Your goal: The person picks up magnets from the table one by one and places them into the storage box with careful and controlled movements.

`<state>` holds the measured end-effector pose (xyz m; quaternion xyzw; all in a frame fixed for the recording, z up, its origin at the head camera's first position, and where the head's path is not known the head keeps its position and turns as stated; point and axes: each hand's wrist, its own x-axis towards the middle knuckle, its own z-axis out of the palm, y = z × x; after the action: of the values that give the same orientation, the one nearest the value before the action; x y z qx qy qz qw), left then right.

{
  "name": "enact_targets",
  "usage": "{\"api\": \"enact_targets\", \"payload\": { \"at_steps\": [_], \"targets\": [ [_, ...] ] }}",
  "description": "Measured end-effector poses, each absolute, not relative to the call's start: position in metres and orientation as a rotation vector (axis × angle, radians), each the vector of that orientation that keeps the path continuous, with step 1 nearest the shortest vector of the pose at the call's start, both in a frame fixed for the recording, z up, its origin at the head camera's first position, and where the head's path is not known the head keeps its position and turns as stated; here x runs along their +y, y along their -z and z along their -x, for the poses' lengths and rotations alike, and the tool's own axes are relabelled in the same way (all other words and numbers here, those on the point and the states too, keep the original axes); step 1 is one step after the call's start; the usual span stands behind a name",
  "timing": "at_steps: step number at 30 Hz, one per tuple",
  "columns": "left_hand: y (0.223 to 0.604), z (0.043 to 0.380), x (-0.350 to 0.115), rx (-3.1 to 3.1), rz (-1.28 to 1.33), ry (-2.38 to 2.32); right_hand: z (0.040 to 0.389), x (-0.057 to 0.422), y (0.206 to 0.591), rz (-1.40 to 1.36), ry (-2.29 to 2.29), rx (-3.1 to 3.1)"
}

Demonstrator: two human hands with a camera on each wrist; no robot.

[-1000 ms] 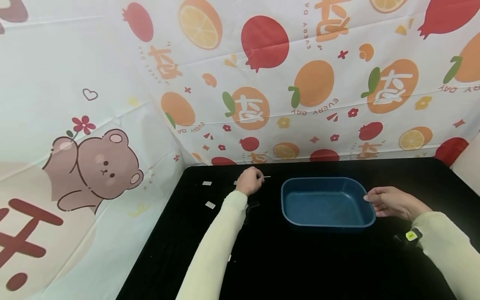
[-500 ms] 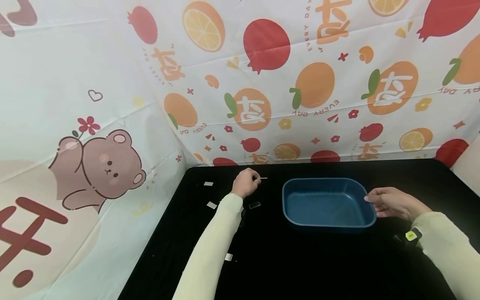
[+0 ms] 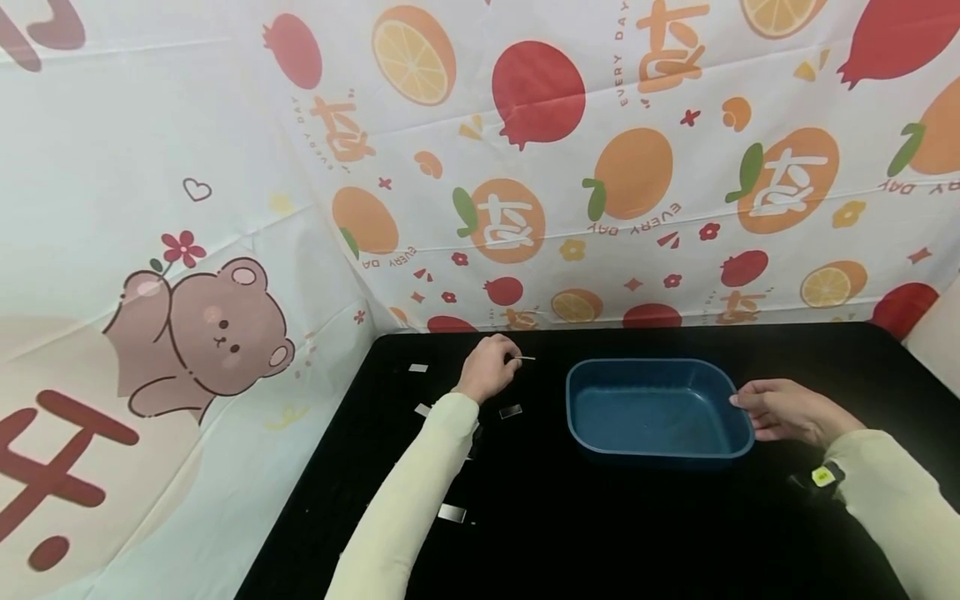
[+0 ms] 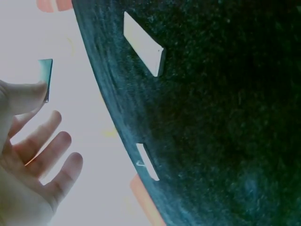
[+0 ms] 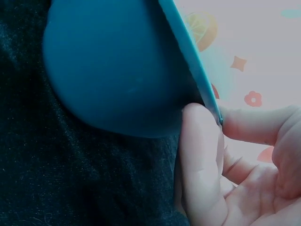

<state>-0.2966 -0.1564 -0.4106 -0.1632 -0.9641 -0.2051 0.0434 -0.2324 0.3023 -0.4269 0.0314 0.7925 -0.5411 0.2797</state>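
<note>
My left hand (image 3: 489,367) is near the back of the black table, pinching a small thin tile (image 3: 527,358) between thumb and fingers. In the left wrist view the tile (image 4: 46,70) stands edge-up above the thumb, while the other fingers are spread apart. To the right sits a blue plastic basin (image 3: 660,455) with nothing in it. My right hand (image 3: 795,410) grips its right rim; the right wrist view shows thumb and forefinger pinching the basin's edge (image 5: 193,61).
Several pale flat tiles lie on the black table's left side, among them a tile (image 3: 418,367) at the back, a shiny tile (image 3: 511,412) below my left hand and another tile (image 3: 452,513) beside the forearm. A fruit-print cloth (image 3: 420,150) hangs behind the table.
My left hand has drawn slightly left with the tile still pinched, uncovering the shiny tile and the one beside the forearm. The right hand keeps its hold on the basin.
</note>
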Motion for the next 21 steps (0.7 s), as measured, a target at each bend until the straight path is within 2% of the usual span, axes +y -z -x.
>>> {"api": "enact_targets", "payload": {
  "at_steps": [14,21],
  "targets": [
    [0.388,0.291,-0.161,-2.857,0.646,0.595,0.233,0.305,0.428,-0.098,1.451,2.13],
    [0.389,0.292,-0.171,-2.871,0.626,0.613,0.231,0.302,0.425,-0.055,1.45,2.132]
  ]
}}
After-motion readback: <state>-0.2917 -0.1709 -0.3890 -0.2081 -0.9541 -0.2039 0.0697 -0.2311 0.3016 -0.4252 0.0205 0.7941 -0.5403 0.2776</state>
